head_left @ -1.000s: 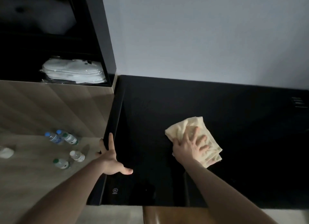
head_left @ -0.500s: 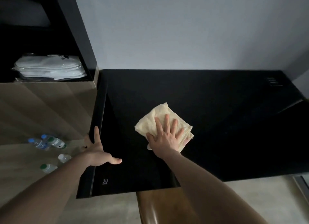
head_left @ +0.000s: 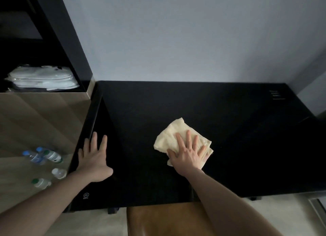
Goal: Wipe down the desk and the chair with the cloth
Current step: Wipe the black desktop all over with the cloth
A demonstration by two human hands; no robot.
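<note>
On the desk, near its front edge: I see both hands down on the flat black glossy desk top (head_left: 194,103).
Right hand: my right hand (head_left: 187,153) lies flat with fingers spread wide, pressing on the crumpled pale yellow cloth (head_left: 173,136).
Cloth: it sits on the desk about midway between the left and right edges, closer to the front edge than to the wall; folds stick out past my fingers on the far and right sides.
Left hand: my left hand (head_left: 93,158) rests flat and open at the left edge, fingers straight, thumb out, holding nothing.
Chair: the brown wooden chair (head_left: 164,220) shows below the front edge, between my forearms.
Left of the desk: four small clear plastic bottles (head_left: 46,165) lie on the wood-grain floor (head_left: 21,186).
Shelf: a stack of white plastic-wrapped packs (head_left: 42,79) sits in the dark shelf unit (head_left: 70,38) by the far left corner.
</note>
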